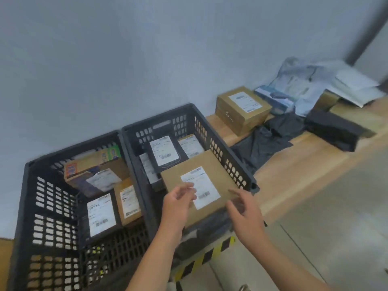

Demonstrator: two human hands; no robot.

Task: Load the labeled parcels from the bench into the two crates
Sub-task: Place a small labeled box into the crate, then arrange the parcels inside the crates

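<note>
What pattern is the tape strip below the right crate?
Yellow and black diagonal stripes on the tape strip, best in the head view.

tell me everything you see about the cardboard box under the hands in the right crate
The cardboard box is flat, brown and closed, with a white shipping label bearing barcodes on top. It lies label up in the right crate, over other parcels at its near end. The left hand is over the label, the right hand at the near right corner; blur hides contact.

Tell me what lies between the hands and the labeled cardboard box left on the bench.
The right crate's side wall rises between the left hand, right hand and the cardboard box; a crumpled black bag lies on the bench before it.
</note>
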